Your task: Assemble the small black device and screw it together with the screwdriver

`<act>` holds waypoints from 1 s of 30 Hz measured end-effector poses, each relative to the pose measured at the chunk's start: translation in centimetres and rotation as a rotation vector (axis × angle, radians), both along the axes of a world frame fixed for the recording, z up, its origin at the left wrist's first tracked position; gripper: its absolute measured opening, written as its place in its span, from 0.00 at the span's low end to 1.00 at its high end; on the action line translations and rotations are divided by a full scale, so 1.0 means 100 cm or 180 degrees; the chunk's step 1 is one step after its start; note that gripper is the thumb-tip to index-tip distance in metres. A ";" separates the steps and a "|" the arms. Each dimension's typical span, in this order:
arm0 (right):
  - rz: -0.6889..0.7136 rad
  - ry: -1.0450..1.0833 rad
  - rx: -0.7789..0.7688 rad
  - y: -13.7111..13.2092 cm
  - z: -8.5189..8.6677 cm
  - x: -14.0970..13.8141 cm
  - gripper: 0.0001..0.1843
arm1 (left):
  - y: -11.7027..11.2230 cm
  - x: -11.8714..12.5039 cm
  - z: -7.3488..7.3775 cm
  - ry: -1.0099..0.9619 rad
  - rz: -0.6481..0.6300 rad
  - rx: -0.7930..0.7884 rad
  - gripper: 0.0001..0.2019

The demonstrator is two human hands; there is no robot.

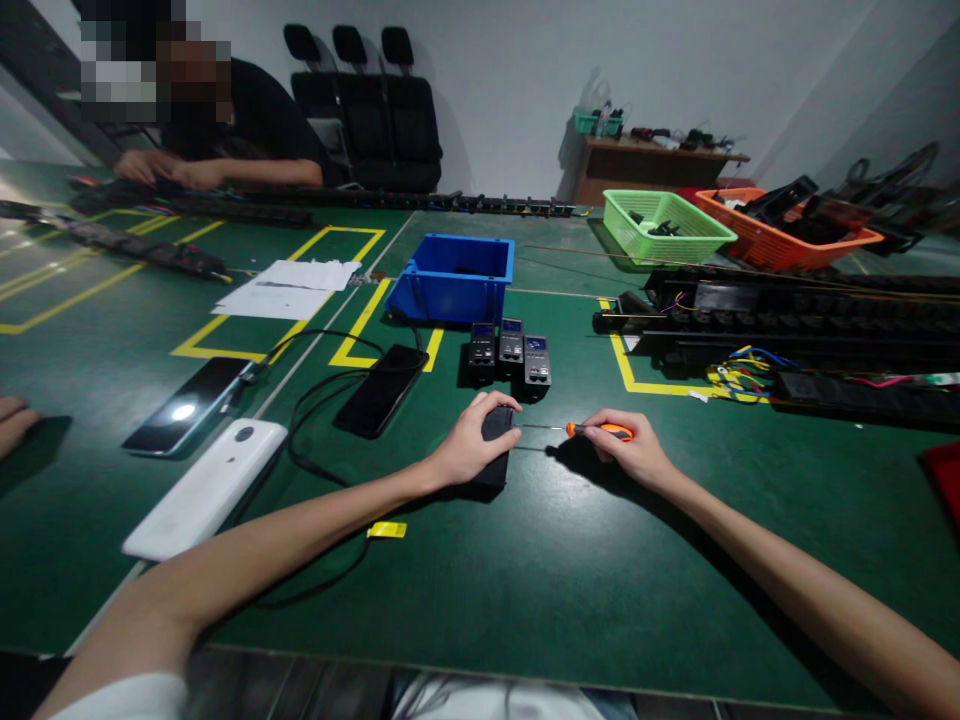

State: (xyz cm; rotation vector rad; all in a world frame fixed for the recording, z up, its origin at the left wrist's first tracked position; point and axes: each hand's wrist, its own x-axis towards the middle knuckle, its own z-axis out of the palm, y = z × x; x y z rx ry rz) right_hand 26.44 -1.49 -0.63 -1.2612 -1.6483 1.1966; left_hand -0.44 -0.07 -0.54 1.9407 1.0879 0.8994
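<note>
My left hand point(474, 440) is closed around a black box point(495, 462) resting on the green table, fingers over its far edge and thumb along its side. My right hand point(628, 446) grips a screwdriver point(600, 431) by its orange and black handle. The thin shaft points left, and its tip is at or very near the right side of the box; contact cannot be made out. Just beyond my left hand stand three small dark devices point(511, 343) with lit blue displays. The underside of the box is hidden.
Behind the devices is a blue bin point(461, 290). Phones, a white power bank point(206, 490) and a black cable point(300, 455) lie to the left. Black rail assemblies point(795, 335) with loose wires, a green basket point(667, 240) and an orange basket point(772, 245) are at right. Another person works across the table.
</note>
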 end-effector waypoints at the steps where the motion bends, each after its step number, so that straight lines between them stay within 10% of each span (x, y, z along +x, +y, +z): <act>1: 0.0013 -0.0024 0.0025 0.000 -0.001 0.001 0.14 | 0.000 0.000 0.000 0.0001 0.0009 0.0003 0.13; 30: -0.0034 -0.0190 0.0584 0.003 -0.003 0.001 0.16 | -0.001 0.000 0.003 0.0016 0.0026 -0.0022 0.14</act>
